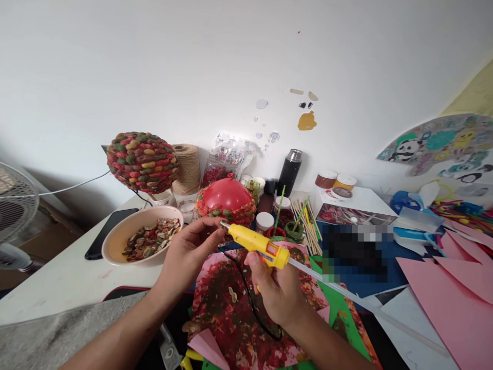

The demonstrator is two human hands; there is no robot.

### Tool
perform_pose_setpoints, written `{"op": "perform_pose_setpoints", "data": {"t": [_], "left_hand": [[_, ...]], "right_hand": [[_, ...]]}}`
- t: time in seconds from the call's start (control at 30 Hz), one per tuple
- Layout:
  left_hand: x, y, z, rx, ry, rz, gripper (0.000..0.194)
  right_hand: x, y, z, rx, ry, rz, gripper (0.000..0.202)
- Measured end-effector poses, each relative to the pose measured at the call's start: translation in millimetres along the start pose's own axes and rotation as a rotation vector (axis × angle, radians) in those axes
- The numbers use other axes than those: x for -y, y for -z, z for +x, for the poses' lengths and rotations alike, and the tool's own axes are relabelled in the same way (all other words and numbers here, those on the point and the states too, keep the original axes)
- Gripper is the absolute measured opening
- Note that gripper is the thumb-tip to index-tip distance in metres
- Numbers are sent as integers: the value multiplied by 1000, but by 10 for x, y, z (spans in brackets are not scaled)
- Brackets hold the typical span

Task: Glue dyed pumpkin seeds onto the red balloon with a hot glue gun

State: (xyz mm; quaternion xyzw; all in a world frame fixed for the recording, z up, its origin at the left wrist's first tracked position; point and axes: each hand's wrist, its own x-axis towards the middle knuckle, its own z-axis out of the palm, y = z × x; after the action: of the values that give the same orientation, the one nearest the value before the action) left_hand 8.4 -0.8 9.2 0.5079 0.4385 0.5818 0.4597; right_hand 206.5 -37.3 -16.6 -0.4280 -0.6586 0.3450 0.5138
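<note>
My right hand (pixel 275 288) is wrapped round the handle of a yellow hot glue gun (pixel 250 239), whose nozzle points left. A long translucent glue stick (pixel 331 282) runs out of its back end. At the nozzle tip, the fingers of my left hand (pixel 194 244) pinch a small dark piece, apparently a painted peanut shell, mostly hidden by fingers and nozzle. Just behind stands a red balloon (pixel 227 194) with painted shells round its lower part. Left of my left hand, a pale bowl (pixel 111 246) holds many painted peanut shells (pixel 150 240). A black cord (pixel 246 293) hangs below the gun.
Paint-stained pink paper (pixel 215 318) covers the near work area. A finished shell-covered ball (pixel 142 162), twine spool (pixel 187 167), black flask (pixel 289 172), paint jars (pixel 265 222) and wooden sticks (pixel 308 221) stand behind. Pink sheets (pixel 442 293) lie right; a fan (pixel 15 200) stands left.
</note>
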Motion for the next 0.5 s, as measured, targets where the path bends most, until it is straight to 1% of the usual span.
{"op": "perform_pose_setpoints", "data": {"t": [0.5], "left_hand": [[-3, -12, 5, -4, 7, 4, 48]], "right_hand": [[9, -9, -12, 2, -16, -12, 61]]}}
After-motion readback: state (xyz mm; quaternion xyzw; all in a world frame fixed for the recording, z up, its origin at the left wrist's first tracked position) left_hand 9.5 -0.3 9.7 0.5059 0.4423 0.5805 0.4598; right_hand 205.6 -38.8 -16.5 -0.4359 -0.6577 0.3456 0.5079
